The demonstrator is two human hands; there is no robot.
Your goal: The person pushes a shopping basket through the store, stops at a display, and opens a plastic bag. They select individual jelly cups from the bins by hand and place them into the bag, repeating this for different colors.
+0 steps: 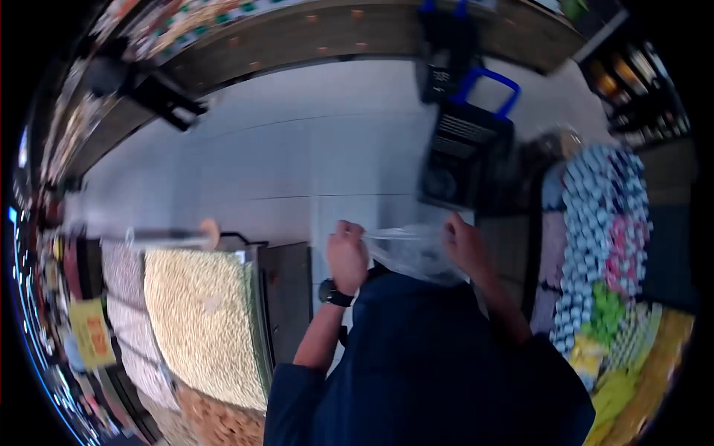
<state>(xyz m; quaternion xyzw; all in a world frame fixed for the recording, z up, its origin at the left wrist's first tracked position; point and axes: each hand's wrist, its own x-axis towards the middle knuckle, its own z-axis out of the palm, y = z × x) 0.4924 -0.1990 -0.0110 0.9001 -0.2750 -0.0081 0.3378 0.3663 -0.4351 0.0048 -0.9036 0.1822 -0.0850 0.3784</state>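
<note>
A clear plastic bag (pixel 411 251) is stretched between my two hands, in front of my dark shirt. My left hand (pixel 348 256), with a black watch on its wrist, pinches one side of the bag's upper edge. On the other side, my right hand (pixel 462 244) has its fingers closed on the bag, slightly blurred. The bag looks thin and see-through; whether anything lies inside cannot be made out.
A black shopping basket (pixel 468 152) with a blue handle stands on the tiled floor ahead. To the left is a bin of pale grains or seeds (pixel 201 320), with a roll of clear bags (pixel 175 236) at its far edge. Wrapped goods (pixel 602 215) are heaped at right. A person (pixel 141 82) stands far left.
</note>
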